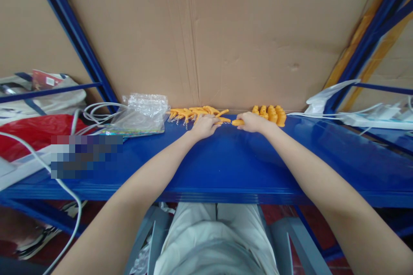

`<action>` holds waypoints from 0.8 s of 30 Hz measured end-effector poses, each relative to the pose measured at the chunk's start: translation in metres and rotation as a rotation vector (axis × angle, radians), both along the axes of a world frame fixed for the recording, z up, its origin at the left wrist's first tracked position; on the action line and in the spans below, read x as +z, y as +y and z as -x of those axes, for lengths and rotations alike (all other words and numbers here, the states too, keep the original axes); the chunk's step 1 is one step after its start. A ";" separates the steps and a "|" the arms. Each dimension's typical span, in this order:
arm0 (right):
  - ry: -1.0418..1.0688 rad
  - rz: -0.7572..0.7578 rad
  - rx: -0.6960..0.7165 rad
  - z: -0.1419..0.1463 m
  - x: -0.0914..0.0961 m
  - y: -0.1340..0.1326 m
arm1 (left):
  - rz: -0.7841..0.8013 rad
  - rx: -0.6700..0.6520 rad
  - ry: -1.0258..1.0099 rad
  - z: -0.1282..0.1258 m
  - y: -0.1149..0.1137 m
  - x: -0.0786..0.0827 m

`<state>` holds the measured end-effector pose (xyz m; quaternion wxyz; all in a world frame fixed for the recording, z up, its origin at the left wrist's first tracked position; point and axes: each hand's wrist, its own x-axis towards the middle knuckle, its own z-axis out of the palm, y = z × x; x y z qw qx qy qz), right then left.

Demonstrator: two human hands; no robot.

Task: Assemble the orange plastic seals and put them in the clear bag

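Observation:
My left hand (205, 126) is closed around the orange handle of a corkscrew (225, 120), whose metal spiral points to the right. Facing it, my right hand (253, 122) pinches an orange tube-like piece (238, 123) in line with the spiral. Whether the spiral's tip enters this piece is too small to tell. Behind and left of my left hand lies a pile of orange corkscrews (180, 114) with bare spirals. Just beyond my right hand, several orange pieces (272, 114) stand in a close row, partly hidden by the hand.
A blue table (219, 167) runs across, backed by a cardboard panel (232, 38). Clear plastic bags (142, 114) lie left of the pile. White cables (93, 116) and a red bag (35, 131) are farther left. A white power strip (380, 120) sits at the right.

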<state>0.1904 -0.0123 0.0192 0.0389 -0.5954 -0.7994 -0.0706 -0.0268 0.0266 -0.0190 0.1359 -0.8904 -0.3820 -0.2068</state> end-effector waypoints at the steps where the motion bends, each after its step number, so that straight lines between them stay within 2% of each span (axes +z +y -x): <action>1: 0.017 -0.002 0.016 -0.001 0.000 0.001 | -0.004 -0.007 -0.014 0.000 0.001 -0.001; 8: 0.133 -0.004 0.071 -0.008 -0.003 0.006 | 0.043 -0.065 -0.104 0.000 0.009 -0.006; 16: 0.138 0.004 0.066 -0.009 -0.006 0.010 | 0.076 -0.054 -0.154 0.003 0.012 -0.006; 20: 0.181 0.005 0.140 -0.005 -0.008 0.010 | 0.080 -0.072 -0.175 0.001 0.011 -0.007; 24: 0.215 0.004 0.244 0.003 -0.012 0.010 | 0.094 -0.151 -0.158 -0.004 0.005 -0.007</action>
